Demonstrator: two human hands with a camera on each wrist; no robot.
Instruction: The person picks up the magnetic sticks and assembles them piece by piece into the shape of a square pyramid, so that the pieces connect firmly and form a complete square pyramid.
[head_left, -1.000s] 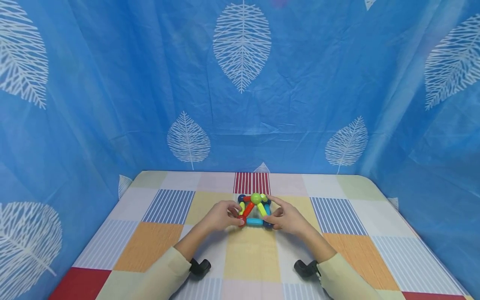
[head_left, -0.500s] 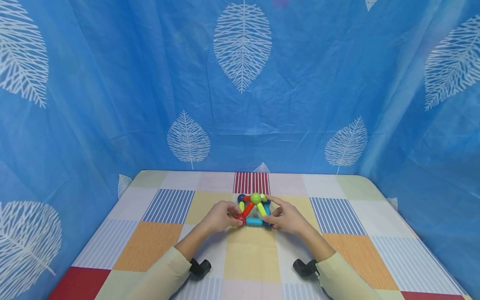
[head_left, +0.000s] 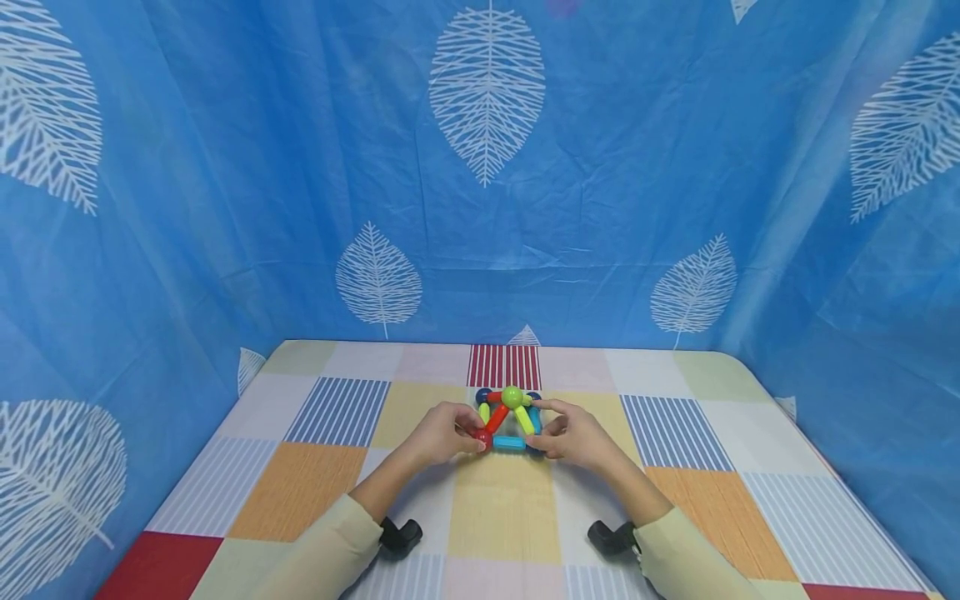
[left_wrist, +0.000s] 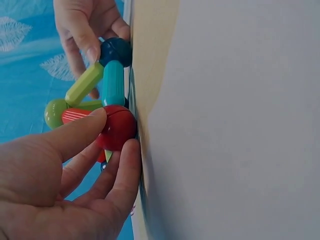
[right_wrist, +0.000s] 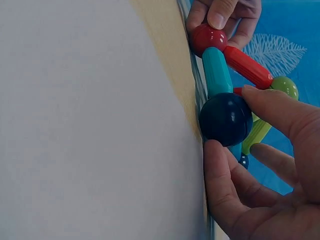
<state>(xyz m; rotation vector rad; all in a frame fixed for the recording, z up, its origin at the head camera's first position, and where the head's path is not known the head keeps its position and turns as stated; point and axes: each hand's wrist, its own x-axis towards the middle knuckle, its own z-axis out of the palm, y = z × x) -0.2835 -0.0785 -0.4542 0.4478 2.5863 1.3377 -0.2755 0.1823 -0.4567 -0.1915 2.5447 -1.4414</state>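
Note:
A pyramid-shaped frame of coloured building rods and balls stands mid-table. Its lime ball (head_left: pixel 512 397) forms the peak, from which a red rod (head_left: pixel 497 418) and a lime rod (head_left: pixel 523 419) slope down to the front corners. My left hand (head_left: pixel 442 432) pinches the red ball (left_wrist: pixel 121 129) at the front left corner between thumb and fingers. At the front right corner, the thumb and fingers of my right hand (head_left: pixel 576 433) hold the dark blue ball (right_wrist: pixel 225 120); its index finger reaches back beside the rear lime rod (head_left: pixel 527 400). A light blue rod (head_left: pixel 509 443) joins these two corners.
A patchwork cloth (head_left: pixel 506 508) covers the table. Blue curtains (head_left: pixel 480 250) with white leaf prints rise behind it and on both sides. Black wrist-worn devices (head_left: pixel 401 536) sit under both forearms.
The rear lime rod's outer end, which pointed up beside my right index finger, has swung down toward the back right dark blue ball. My left hand holds nearly still.

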